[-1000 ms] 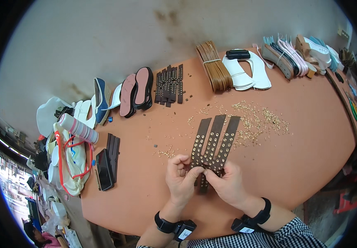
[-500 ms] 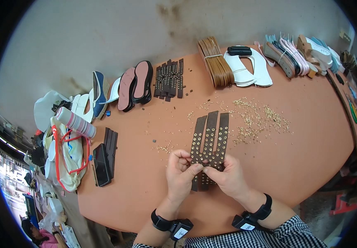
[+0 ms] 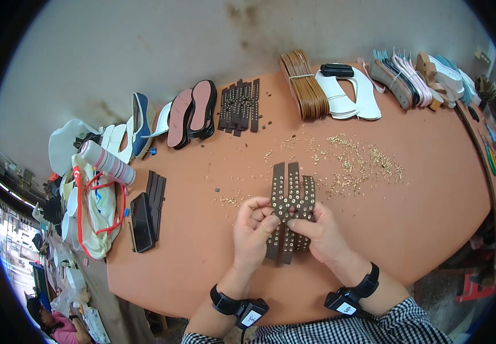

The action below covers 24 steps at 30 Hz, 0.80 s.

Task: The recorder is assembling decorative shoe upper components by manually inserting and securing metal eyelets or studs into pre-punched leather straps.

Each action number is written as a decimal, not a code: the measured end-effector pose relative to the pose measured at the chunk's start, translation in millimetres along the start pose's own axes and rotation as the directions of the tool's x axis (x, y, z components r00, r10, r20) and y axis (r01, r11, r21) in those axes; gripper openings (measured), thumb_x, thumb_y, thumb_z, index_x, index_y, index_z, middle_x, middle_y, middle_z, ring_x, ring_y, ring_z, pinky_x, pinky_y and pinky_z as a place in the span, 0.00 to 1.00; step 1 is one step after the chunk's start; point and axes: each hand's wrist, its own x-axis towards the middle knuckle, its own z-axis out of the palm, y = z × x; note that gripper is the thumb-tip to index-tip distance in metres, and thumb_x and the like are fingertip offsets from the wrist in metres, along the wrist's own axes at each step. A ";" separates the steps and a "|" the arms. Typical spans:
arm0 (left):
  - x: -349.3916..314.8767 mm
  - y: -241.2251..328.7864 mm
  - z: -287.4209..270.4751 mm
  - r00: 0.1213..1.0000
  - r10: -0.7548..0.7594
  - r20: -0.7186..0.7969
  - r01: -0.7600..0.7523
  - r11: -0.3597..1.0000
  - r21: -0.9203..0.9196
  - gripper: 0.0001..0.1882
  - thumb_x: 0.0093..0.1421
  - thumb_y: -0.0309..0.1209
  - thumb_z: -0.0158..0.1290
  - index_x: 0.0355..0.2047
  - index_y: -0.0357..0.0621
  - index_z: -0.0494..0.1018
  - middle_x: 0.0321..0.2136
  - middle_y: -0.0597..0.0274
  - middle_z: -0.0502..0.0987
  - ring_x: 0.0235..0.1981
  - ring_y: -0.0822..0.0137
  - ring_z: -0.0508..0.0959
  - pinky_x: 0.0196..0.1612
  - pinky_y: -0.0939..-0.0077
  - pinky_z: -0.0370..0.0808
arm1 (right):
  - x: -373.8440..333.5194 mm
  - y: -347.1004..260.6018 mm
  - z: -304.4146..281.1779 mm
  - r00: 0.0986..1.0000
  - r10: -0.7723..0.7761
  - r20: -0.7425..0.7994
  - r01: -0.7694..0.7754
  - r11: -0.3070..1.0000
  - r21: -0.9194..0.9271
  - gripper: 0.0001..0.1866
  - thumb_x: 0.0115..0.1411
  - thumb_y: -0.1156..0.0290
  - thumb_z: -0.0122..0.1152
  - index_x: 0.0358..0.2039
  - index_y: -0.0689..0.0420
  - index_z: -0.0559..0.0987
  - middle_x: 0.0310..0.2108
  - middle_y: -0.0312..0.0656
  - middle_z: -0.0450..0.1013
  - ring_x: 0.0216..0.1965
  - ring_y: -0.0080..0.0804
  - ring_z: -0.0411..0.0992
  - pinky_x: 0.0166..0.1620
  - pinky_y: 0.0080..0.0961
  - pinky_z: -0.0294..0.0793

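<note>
Between my two hands is a dark brown studded strap piece (image 3: 285,202), cut into several strips and dotted with rows of gold-coloured studs. My left hand (image 3: 252,234) pinches its left edge, the thumb on the front face near the middle. On the other side my right hand (image 3: 327,239) grips the right edge, its thumb pressing on the front. The strips stick out above and below my fingers. Behind the piece, loose gold-coloured studs (image 3: 362,163) lie scattered on the tabletop. More studded strap pieces (image 3: 239,109) are laid in a pile toward the wall.
Pink-topped shoe soles (image 3: 203,103), a blue shoe (image 3: 140,117) and a bundle of brown strips (image 3: 305,86) line the back of the table (image 3: 202,281). A phone (image 3: 142,223) and a striped cup (image 3: 107,163) are left. A person (image 3: 64,327) sits beyond the left edge.
The strap piece has tilted in my hands, and its upper strips look shorter and closer together. My thumbs have moved slightly apart. Both hands still hold it.
</note>
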 end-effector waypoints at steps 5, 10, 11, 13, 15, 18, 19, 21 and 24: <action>2.3 1.9 -8.3 0.983 -0.185 -0.015 0.183 0.979 -0.089 0.15 0.61 0.32 0.49 0.43 0.35 0.66 0.36 0.58 0.76 0.34 0.74 0.76 0.38 0.80 0.73 | 3.2 -0.2 -3.3 0.998 0.055 -0.018 -0.054 0.997 0.058 0.12 0.53 0.83 0.54 0.40 0.61 0.72 0.36 0.36 0.71 0.36 0.21 0.70 0.41 0.20 0.72; -0.4 -4.1 -12.1 0.984 -0.180 0.008 0.180 0.983 -0.026 0.11 0.60 0.31 0.50 0.38 0.35 0.73 0.34 0.61 0.77 0.32 0.77 0.74 0.35 0.83 0.71 | 4.0 1.3 -5.2 0.983 0.173 0.064 -0.181 0.972 0.152 0.11 0.54 0.80 0.54 0.40 0.60 0.72 0.36 0.38 0.73 0.35 0.23 0.72 0.40 0.21 0.74; -0.9 -2.0 -12.9 0.985 -0.174 0.008 0.174 0.985 -0.008 0.11 0.60 0.31 0.50 0.37 0.35 0.73 0.33 0.62 0.77 0.33 0.77 0.74 0.36 0.83 0.71 | 3.5 -3.4 -1.9 0.975 0.209 0.077 -0.220 0.953 0.209 0.11 0.54 0.79 0.54 0.40 0.60 0.72 0.36 0.37 0.73 0.35 0.23 0.72 0.40 0.21 0.74; -1.6 -1.4 -13.8 0.990 -0.140 0.006 0.139 0.987 0.078 0.11 0.60 0.32 0.50 0.37 0.35 0.73 0.32 0.63 0.77 0.32 0.78 0.74 0.36 0.83 0.71 | 3.6 -6.5 -0.1 0.961 0.255 0.107 -0.275 0.924 0.265 0.09 0.54 0.80 0.55 0.37 0.60 0.74 0.34 0.36 0.73 0.35 0.23 0.72 0.40 0.22 0.73; -2.5 -2.7 -14.0 0.996 -0.087 0.008 0.083 0.974 0.212 0.12 0.61 0.32 0.49 0.39 0.35 0.73 0.31 0.64 0.77 0.32 0.79 0.74 0.36 0.83 0.71 | 0.8 -0.3 -0.1 0.976 0.203 0.079 -0.212 0.970 0.121 0.09 0.54 0.80 0.55 0.37 0.60 0.75 0.34 0.36 0.74 0.35 0.23 0.73 0.40 0.22 0.73; -1.9 1.6 -5.7 0.981 -0.193 0.015 0.193 0.981 0.011 0.14 0.62 0.34 0.49 0.40 0.35 0.73 0.33 0.64 0.77 0.32 0.78 0.74 0.36 0.84 0.71 | 1.0 3.8 -5.5 0.994 0.104 0.039 -0.105 0.994 0.033 0.11 0.53 0.82 0.54 0.37 0.60 0.76 0.34 0.37 0.74 0.34 0.24 0.73 0.40 0.22 0.73; -1.7 0.9 -6.4 0.982 -0.189 0.016 0.189 0.982 -0.027 0.14 0.62 0.34 0.49 0.41 0.35 0.73 0.33 0.64 0.76 0.32 0.78 0.74 0.36 0.84 0.70 | 2.2 2.1 -4.0 0.996 0.087 0.015 -0.088 0.996 0.029 0.11 0.53 0.82 0.54 0.37 0.60 0.76 0.34 0.37 0.74 0.34 0.23 0.73 0.40 0.21 0.73; -0.8 -2.2 -10.4 0.983 -0.181 0.020 0.182 0.978 -0.104 0.15 0.62 0.35 0.48 0.42 0.35 0.72 0.34 0.65 0.76 0.32 0.78 0.73 0.35 0.85 0.70 | 3.1 -6.6 0.8 0.995 0.093 -0.041 -0.091 0.995 0.045 0.08 0.53 0.81 0.54 0.35 0.61 0.76 0.32 0.36 0.74 0.34 0.23 0.73 0.39 0.22 0.73; 2.2 -2.7 -13.8 0.973 -0.214 0.084 0.213 0.977 0.021 0.15 0.61 0.34 0.50 0.43 0.36 0.71 0.34 0.65 0.76 0.32 0.78 0.74 0.35 0.84 0.70 | 4.8 -14.2 -1.9 0.995 0.038 -0.089 -0.029 0.995 0.099 0.06 0.53 0.81 0.53 0.33 0.60 0.75 0.30 0.35 0.73 0.33 0.25 0.73 0.39 0.23 0.74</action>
